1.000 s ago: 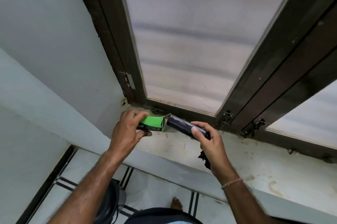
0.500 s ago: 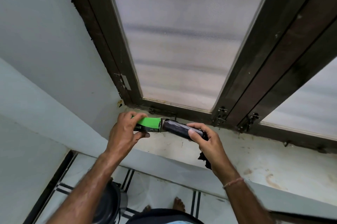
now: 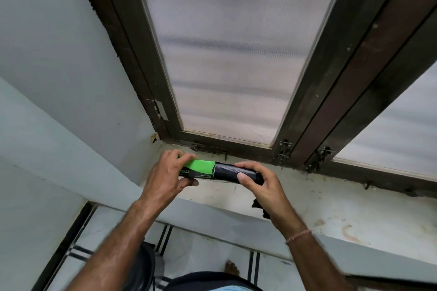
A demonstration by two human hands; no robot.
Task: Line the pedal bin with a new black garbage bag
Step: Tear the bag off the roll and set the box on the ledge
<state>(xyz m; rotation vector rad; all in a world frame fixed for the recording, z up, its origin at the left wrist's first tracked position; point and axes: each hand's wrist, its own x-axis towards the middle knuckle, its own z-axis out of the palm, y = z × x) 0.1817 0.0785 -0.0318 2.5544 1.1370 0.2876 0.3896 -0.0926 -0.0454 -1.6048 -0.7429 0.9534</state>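
Observation:
My left hand (image 3: 165, 177) grips a green and black garbage-bag box (image 3: 201, 170) over the window sill. A roll of black garbage bags (image 3: 227, 173) sticks partly out of the box's right end, and my right hand (image 3: 262, 186) is closed around that roll. A crumpled bit of black plastic (image 3: 260, 208) hangs below my right palm. The dark pedal bin (image 3: 142, 264) shows on the floor under my left forearm, mostly hidden by it.
A stained white sill (image 3: 331, 205) runs to the right below a dark wooden window frame (image 3: 314, 106) with frosted panes. A pale wall (image 3: 59, 77) closes the left side. White floor tiles with dark stripes (image 3: 201, 250) and a bare foot (image 3: 231, 268) lie below.
The roll sits deeper in the box than a second ago, with less of it showing. Both hands have stayed over the sill, close together.

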